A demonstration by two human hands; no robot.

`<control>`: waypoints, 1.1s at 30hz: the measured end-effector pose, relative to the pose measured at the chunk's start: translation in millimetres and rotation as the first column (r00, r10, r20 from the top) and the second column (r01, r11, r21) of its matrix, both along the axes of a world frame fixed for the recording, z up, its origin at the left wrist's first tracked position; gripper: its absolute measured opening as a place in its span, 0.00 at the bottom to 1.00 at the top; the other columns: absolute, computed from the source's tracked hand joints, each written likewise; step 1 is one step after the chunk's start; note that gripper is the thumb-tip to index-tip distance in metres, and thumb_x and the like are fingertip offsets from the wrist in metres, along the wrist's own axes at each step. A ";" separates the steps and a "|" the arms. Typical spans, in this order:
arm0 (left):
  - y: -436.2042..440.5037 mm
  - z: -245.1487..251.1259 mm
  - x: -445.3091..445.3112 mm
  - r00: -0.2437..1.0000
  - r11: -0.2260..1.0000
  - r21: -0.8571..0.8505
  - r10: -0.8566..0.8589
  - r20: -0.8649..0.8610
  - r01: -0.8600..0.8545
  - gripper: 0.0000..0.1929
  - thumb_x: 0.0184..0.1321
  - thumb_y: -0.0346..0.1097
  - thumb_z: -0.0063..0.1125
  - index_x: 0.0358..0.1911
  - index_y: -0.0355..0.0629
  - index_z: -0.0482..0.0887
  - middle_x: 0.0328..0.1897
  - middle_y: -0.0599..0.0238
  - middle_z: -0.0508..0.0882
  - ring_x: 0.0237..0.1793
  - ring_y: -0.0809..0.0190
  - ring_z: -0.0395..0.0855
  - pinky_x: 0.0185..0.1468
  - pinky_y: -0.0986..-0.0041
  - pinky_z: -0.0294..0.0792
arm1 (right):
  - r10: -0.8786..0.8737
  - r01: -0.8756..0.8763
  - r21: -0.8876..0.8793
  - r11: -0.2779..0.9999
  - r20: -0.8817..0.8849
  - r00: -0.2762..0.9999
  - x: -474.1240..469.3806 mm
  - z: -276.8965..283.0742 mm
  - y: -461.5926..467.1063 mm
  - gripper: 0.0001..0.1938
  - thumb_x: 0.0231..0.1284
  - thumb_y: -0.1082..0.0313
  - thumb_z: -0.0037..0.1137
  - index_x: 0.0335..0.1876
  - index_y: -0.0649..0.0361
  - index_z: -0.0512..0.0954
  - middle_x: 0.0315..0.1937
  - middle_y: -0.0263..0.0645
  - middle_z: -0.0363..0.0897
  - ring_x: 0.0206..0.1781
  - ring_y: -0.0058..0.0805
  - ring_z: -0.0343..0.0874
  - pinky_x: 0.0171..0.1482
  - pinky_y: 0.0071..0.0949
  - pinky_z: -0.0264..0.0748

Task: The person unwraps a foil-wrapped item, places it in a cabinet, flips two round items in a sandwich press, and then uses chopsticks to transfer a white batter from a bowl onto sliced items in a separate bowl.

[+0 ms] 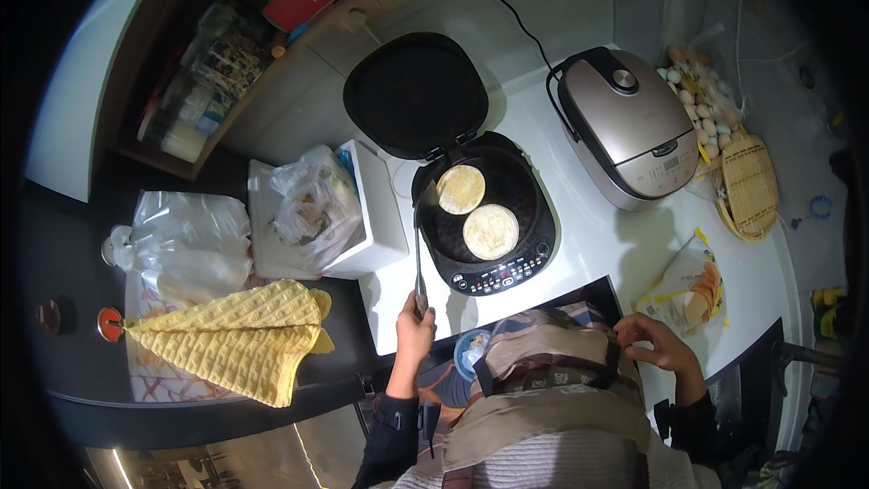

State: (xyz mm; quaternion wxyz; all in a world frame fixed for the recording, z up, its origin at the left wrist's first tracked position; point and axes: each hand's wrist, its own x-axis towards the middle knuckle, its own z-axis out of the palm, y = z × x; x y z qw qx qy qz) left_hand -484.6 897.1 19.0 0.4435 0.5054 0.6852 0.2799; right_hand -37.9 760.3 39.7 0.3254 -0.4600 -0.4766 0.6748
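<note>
My left hand (415, 330) is closed around the handle of a metal spatula (419, 265); its blade lies at the left rim of an open electric griddle (529, 185). Two round flatbreads rest in the black pan. The upper flatbread (461, 189) is lightly browned and nearest the blade; the lower flatbread (491, 231) looks paler. The griddle's lid (415, 92) stands raised behind. At the counter's front edge, beside the apron (550, 353), my right hand (652, 343) has its fingers curled and apart, with nothing seen in it.
A rice cooker (628, 125) stands right of the griddle, with eggs (706, 115) and a bamboo basket (749, 187) beyond. A food package (692, 285) lies at front right. Left are a white foam box (380, 231), plastic bags (193, 241) and a yellow cloth (237, 339).
</note>
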 end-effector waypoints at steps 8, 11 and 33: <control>-0.9 62.7 -17.1 0.992 0.974 -0.216 0.092 0.089 -0.071 0.27 0.67 0.27 0.51 0.69 0.36 0.63 0.34 0.66 0.78 0.21 0.73 0.70 0.21 0.81 0.61 | 0.017 -0.017 0.025 1.000 0.009 1.000 3.0 2.0 -2.2 0.22 0.59 0.73 0.63 0.59 0.58 0.72 0.41 0.32 0.76 0.48 0.21 0.76 0.57 0.27 0.72; 8.8 86.0 -28.3 0.980 0.945 -0.323 0.022 0.199 0.045 0.10 0.68 0.29 0.50 0.51 0.39 0.74 0.33 0.67 0.76 0.21 0.74 0.69 0.21 0.83 0.60 | 0.026 -0.026 0.018 1.000 -0.001 1.000 2.9 -3.9 -6.3 0.22 0.59 0.73 0.63 0.59 0.58 0.72 0.43 0.32 0.77 0.49 0.22 0.76 0.57 0.27 0.72; 12.7 -13.7 -20.9 0.573 0.897 -0.364 0.165 0.803 0.251 0.17 0.68 0.28 0.53 0.59 0.38 0.70 0.39 0.64 0.73 0.20 0.78 0.63 0.18 0.88 0.58 | -0.071 0.072 -0.017 0.997 0.058 0.996 -5.3 25.5 -17.9 0.21 0.58 0.72 0.63 0.57 0.60 0.72 0.41 0.32 0.75 0.48 0.21 0.76 0.60 0.30 0.72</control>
